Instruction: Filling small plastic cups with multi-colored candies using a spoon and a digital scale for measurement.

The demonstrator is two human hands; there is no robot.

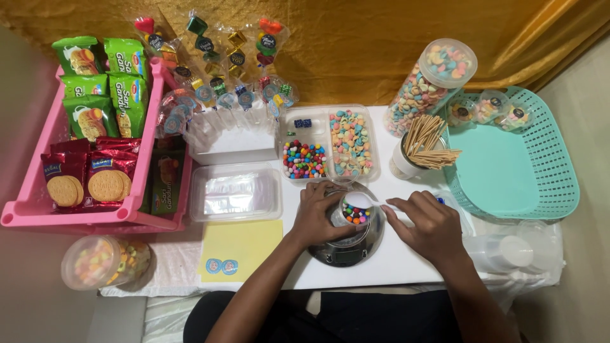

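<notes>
Left hand: the left hand point(321, 213) is wrapping around a small clear cup point(356, 209) that is sitting on a round kitchen scale point(346, 244), fingers closed on its side.
Right hand: the right hand point(426, 222) is pinching what looks like a white plastic spoon point(387, 205), its bowl reaching over the cup's mouth; the grip is partly hidden, so I am hedging on the exact hold.
Cup contents: coloured candy balls are lying in the cup's bottom, just in front of the divided candy tray point(328, 145).
Risk: the cup is standing narrow and light on the scale, so a nudge from the spoon could be tipping it and sending balls rolling off the worktop point(406, 260); the hand pressing on the cup could also be skewing the reading.
Worktop: white and crowded, carrying a cup of wooden sticks point(422, 149), a tall jar of pastel cereal rings point(429, 82), a teal basket point(553, 171) and a pink crate of biscuit packs point(82, 216).
Room: a gold curtain point(356, 44) is hanging behind.
</notes>
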